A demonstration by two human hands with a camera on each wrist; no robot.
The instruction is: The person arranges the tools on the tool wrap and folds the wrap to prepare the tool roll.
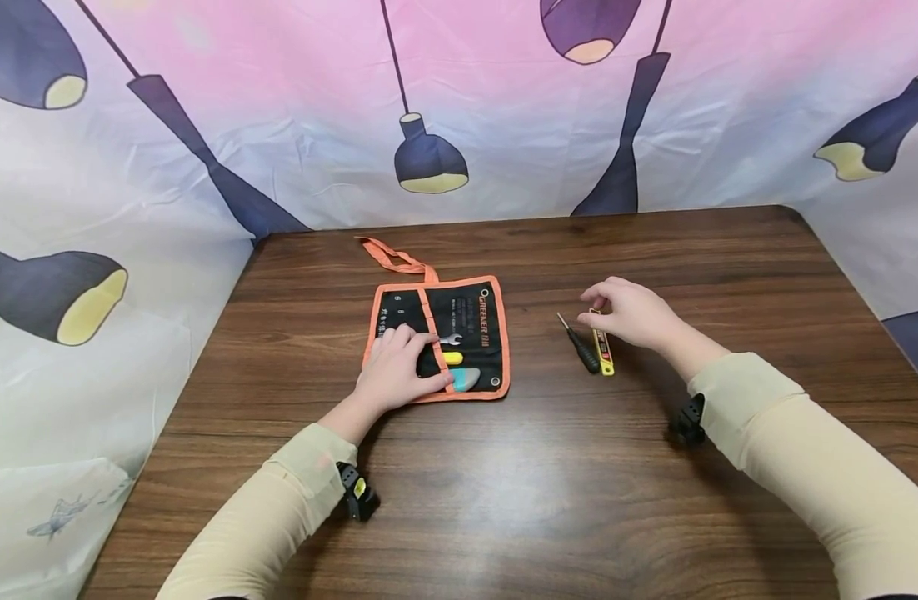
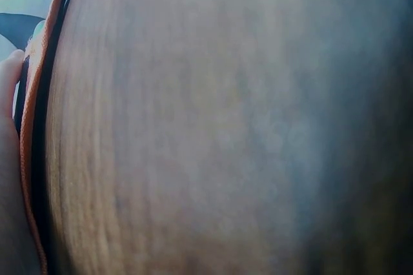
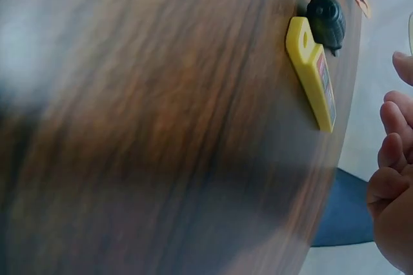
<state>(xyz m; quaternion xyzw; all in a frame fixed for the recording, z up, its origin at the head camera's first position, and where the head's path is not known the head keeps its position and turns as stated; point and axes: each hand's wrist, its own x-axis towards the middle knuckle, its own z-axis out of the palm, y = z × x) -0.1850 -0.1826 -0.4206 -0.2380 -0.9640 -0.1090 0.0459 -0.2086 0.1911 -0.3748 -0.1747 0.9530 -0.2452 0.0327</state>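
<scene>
A black tool pouch with orange trim [image 1: 465,304] lies unfolded on the table. From its pocket stick out a wrench end [image 1: 451,339], a yellow tool end [image 1: 452,358] and a turquoise-and-grey tool end [image 1: 466,380]. My left hand [image 1: 395,371] rests on the pouch, thumb and fingers spread along the orange pocket edge. Right of the pouch lie a black-handled screwdriver [image 1: 585,354] and a flat yellow tool with a hole at one end [image 3: 315,78], side by side. My right hand [image 1: 630,312] hovers over the yellow tool's far end, fingers loosely bent; the right wrist view shows them apart from it.
An orange tie strap [image 1: 390,256] trails from the pouch's far edge. The brown wooden table [image 1: 496,500] ends at a lamp-patterned cloth [image 1: 339,167] hanging behind and at the left.
</scene>
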